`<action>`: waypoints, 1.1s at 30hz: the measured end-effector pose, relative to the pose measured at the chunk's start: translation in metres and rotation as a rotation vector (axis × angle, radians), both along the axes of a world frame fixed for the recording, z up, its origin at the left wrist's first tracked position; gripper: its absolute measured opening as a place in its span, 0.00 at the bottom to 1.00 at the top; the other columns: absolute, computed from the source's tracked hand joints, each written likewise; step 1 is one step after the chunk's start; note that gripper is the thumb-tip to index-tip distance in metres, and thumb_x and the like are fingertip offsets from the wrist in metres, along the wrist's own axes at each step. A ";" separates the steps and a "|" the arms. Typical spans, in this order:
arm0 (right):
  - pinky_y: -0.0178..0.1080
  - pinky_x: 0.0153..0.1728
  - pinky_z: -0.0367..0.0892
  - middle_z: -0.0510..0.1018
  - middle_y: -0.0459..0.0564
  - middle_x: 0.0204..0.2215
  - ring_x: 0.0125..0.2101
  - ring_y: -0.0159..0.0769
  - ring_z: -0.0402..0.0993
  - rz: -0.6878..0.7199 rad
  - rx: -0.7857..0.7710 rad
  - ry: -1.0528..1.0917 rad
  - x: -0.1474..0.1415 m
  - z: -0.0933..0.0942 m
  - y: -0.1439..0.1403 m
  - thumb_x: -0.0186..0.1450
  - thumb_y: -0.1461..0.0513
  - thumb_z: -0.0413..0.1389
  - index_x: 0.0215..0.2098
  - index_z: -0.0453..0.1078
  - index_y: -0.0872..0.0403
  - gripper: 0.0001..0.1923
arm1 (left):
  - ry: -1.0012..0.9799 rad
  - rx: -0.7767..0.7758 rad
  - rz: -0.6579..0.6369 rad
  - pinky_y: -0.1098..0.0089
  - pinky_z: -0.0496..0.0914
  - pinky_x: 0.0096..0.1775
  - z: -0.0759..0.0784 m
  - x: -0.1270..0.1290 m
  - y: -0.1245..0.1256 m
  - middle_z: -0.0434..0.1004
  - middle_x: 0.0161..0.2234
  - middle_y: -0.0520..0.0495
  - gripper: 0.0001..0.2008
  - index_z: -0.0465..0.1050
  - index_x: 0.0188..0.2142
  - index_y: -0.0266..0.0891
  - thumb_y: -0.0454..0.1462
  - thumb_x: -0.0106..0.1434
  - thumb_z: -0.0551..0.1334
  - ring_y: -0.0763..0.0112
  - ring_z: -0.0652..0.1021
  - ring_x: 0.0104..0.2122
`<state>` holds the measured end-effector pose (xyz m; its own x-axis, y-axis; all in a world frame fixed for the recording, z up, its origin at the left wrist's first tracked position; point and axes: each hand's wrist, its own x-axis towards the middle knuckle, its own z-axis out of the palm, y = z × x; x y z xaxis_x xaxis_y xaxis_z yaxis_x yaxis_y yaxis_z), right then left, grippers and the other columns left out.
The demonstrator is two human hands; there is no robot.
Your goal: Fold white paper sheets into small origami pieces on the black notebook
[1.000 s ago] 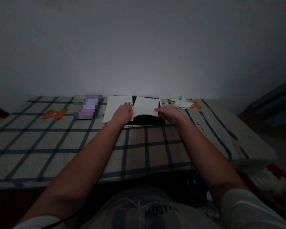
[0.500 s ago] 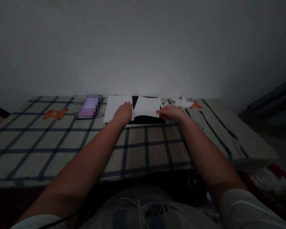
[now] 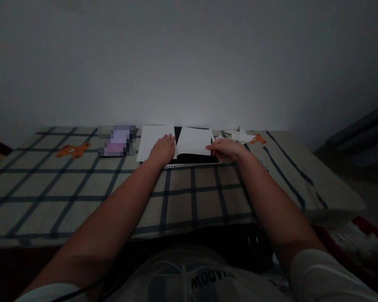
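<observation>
left hand [image 3: 163, 149]: flat, open, pressing white sheet [image 3: 151, 140]
right hand [image 3: 227, 149]: pinching edge of lifted page [image 3: 193, 141]
under: black folder [image 3: 195, 158]

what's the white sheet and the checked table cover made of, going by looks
White sheet: likely thin matte paper; it bends up where the right hand pinches its edge. Checked cover: seems woven cloth, dull finish, draping softly over the table's edge.
</observation>
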<state>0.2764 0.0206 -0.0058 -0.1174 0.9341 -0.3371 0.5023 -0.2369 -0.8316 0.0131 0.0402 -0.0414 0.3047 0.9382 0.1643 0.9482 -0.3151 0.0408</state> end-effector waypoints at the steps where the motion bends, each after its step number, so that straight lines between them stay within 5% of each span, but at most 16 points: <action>1: 0.29 0.16 0.52 0.73 0.46 0.19 0.17 0.24 0.65 0.009 -0.010 0.011 0.001 0.000 0.000 0.69 0.60 0.62 0.22 0.68 0.55 0.18 | 0.003 -0.002 0.000 0.59 0.57 0.68 0.000 0.000 0.000 0.60 0.70 0.34 0.25 0.63 0.67 0.27 0.34 0.75 0.45 0.56 0.62 0.69; 11: 0.27 0.19 0.65 0.77 0.47 0.19 0.19 0.26 0.71 0.034 -0.107 0.056 0.005 0.002 -0.002 0.69 0.63 0.61 0.22 0.68 0.55 0.18 | -0.053 0.029 -0.001 0.57 0.59 0.67 -0.005 -0.002 0.003 0.62 0.69 0.35 0.25 0.64 0.66 0.29 0.34 0.74 0.46 0.58 0.63 0.69; 17: 0.29 0.20 0.63 0.72 0.45 0.16 0.17 0.26 0.68 -0.051 0.004 0.022 -0.001 -0.008 0.002 0.71 0.65 0.57 0.21 0.67 0.54 0.19 | -0.043 0.074 0.004 0.61 0.59 0.68 0.005 -0.005 -0.004 0.67 0.67 0.40 0.23 0.72 0.61 0.34 0.37 0.74 0.48 0.60 0.67 0.66; 22: 0.30 0.18 0.57 0.72 0.45 0.17 0.17 0.25 0.63 -0.079 0.123 -0.089 -0.003 -0.011 0.004 0.70 0.60 0.59 0.22 0.67 0.54 0.18 | -0.022 -0.008 -0.022 0.62 0.57 0.68 0.005 -0.007 -0.003 0.62 0.69 0.37 0.25 0.65 0.66 0.32 0.40 0.75 0.47 0.61 0.64 0.68; 33: 0.30 0.18 0.58 0.76 0.47 0.19 0.18 0.25 0.67 0.069 -0.041 -0.053 0.004 0.008 -0.006 0.69 0.60 0.61 0.20 0.69 0.55 0.20 | 0.044 -0.104 -0.002 0.55 0.53 0.69 0.007 -0.002 -0.008 0.49 0.73 0.35 0.29 0.53 0.72 0.30 0.40 0.76 0.42 0.55 0.53 0.72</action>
<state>0.2799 0.0149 0.0026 -0.1620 0.9099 -0.3819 0.5613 -0.2334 -0.7940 0.0106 0.0322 -0.0343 0.3110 0.9489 0.0530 0.9492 -0.3129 0.0320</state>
